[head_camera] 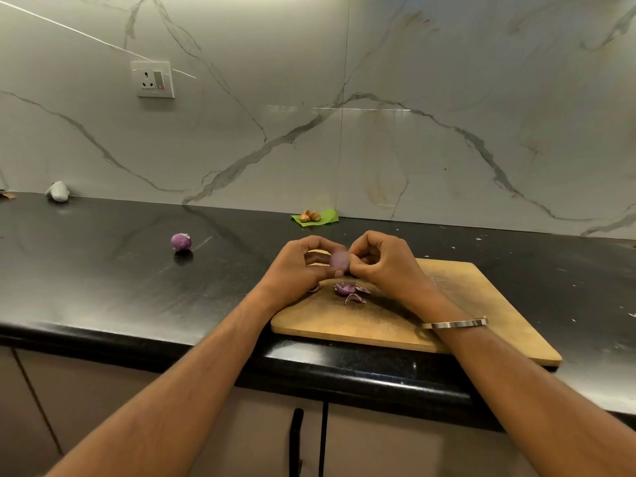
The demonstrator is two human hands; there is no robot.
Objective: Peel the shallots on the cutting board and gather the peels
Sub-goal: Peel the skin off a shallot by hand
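A small purple shallot (338,260) is held above the far left part of the wooden cutting board (481,304). My left hand (297,265) grips it from the left with curled fingers. My right hand (382,261) pinches its right side with curled fingers. Purple peels (350,291) lie in a small heap on the board just below the hands. One more peel (314,288) shows at the board's left edge, partly hidden by my left wrist. A second shallot (181,242) sits on the black counter to the left, apart from the board.
The black counter (103,270) runs along a marble wall. A green leaf with brown bits (314,216) lies at the wall behind the hands. A grey lump (57,191) sits far left. A wall socket (153,79) is above. The board overhangs the counter's front edge.
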